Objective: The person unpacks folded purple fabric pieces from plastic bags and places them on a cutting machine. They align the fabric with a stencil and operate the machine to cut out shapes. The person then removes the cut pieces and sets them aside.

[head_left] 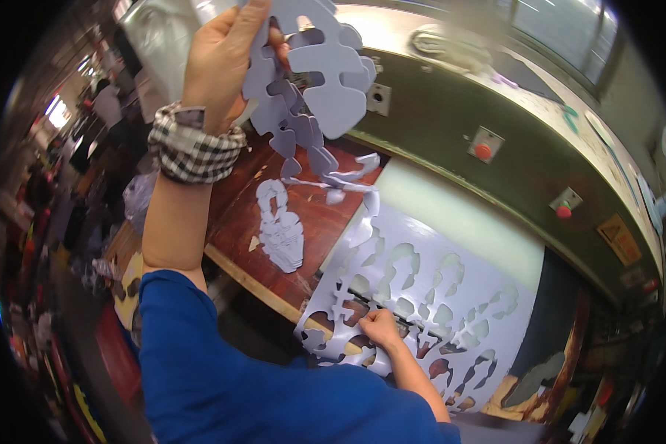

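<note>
My left hand (pixel 226 55) is raised high at the upper left, its fingers closed round a bunch of lavender sheet scrap (pixel 333 78). The scrap has lobed, wavy edges and hangs in a chain toward the table. Lower down, my right hand (pixel 382 327) is closed at the near part of a lavender sheet (pixel 422 231) full of cut-out holes, seemingly pinching it; its fingertips are partly hidden. That sheet lies over a pale white board (pixel 451 207), and its near edge is cut into thin webs. A stack of lavender cut pieces (pixel 283 240) rests left of the sheet.
The reddish-brown table (pixel 237 214) has a pale wooden front edge (pixel 255 277). Behind it runs a green machine beam (pixel 436 126) with a red button (pixel 482 152) and a second red button (pixel 564 212). A dark grey scrap (pixel 533 381) lies at the right.
</note>
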